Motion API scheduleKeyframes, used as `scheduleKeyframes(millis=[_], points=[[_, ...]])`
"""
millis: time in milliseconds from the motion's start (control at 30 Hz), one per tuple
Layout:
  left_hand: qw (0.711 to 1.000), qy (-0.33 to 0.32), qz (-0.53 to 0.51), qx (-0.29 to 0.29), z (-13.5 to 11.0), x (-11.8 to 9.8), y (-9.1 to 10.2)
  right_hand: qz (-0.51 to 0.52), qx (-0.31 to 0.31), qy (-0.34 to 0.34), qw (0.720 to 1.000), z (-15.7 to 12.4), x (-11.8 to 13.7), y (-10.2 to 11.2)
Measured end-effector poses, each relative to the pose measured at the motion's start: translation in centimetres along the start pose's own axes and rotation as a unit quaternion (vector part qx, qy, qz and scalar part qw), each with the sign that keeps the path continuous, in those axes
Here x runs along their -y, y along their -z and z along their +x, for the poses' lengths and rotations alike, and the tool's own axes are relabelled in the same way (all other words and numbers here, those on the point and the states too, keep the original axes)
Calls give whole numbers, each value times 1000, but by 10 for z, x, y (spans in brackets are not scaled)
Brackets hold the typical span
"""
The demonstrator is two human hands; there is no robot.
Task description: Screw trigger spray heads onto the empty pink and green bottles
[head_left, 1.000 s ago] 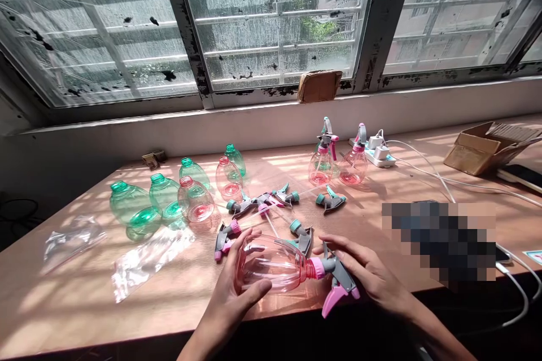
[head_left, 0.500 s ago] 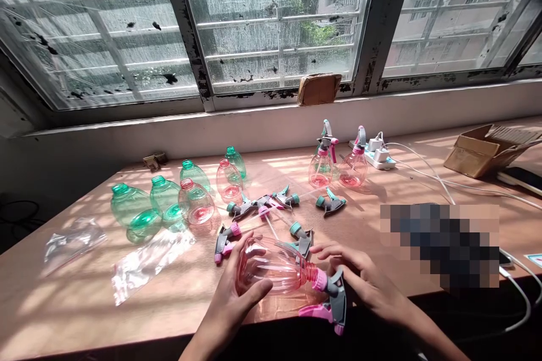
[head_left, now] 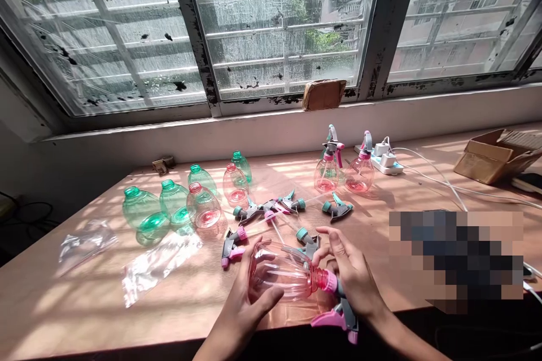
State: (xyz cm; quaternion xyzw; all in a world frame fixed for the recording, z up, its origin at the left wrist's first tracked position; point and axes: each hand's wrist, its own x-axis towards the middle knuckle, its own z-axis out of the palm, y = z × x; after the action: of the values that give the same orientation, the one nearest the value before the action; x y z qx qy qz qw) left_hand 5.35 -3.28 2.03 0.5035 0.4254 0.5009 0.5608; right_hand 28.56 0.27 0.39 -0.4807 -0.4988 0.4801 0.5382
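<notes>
My left hand (head_left: 248, 302) is wrapped round the body of a clear pink bottle (head_left: 290, 279), which lies on its side above the table's front edge. A grey-and-pink trigger spray head (head_left: 348, 316) sits at the bottle's mouth, its trigger pointing down. Beside the neck is my right hand (head_left: 358, 271), thumb and forefinger apart, the palm side against the spray head and partly hiding it. Just beyond the bottle lie loose spray heads, among them a pink-collared one (head_left: 232, 245) and a teal-collared one (head_left: 305, 240).
Several open green bottles (head_left: 141, 208) and pink bottles (head_left: 204, 208) stand at left, near clear plastic bags (head_left: 158, 268). Bottles with spray heads (head_left: 359, 172) stand at the back, beside a power strip (head_left: 387, 164) with cables. A cardboard box (head_left: 483, 158) is at right.
My right hand has shifted onto the spray head, with its thumb now raised and covering more of the grey part. My left hand keeps its hold on the bottle. The view has shifted slightly.
</notes>
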Motion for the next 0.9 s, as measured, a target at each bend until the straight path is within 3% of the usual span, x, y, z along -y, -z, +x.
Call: scheduleKeyframes(millis=[133, 233, 333, 400, 467, 567, 667, 767, 833, 900], points=[[1000, 0, 10, -17, 2, 5, 8, -113, 84, 48, 989, 20, 21, -2], [1000, -3, 12, -29, 3, 9, 10, -199, 184, 110, 956, 35, 44, -2], [997, -39, 7, -62, 5, 13, 9, -203, 206, 134, 948, 45, 60, -7], [991, -97, 29, -84, 8, 12, 7, -130, 181, 82, 971, 52, 66, -10], [975, -189, 91, -70, 11, 5, 7, -59, 174, 13, 983, 60, 69, -10], [913, -337, 231, 6, 14, -22, 5, -27, 210, -51, 976, 70, 74, -3], [860, -374, 343, 44, 16, -60, 2, -6, 235, -105, 966, 75, 81, 10], [880, -319, 343, 84, 18, -93, -5, 40, 223, -128, 966, 73, 87, 17], [914, -288, 258, 122, 21, -105, -12, 50, 208, -104, 971, 69, 92, 17], [938, -300, 138, 105, 23, -107, -21, 53, 187, -67, 979, 64, 96, 14]])
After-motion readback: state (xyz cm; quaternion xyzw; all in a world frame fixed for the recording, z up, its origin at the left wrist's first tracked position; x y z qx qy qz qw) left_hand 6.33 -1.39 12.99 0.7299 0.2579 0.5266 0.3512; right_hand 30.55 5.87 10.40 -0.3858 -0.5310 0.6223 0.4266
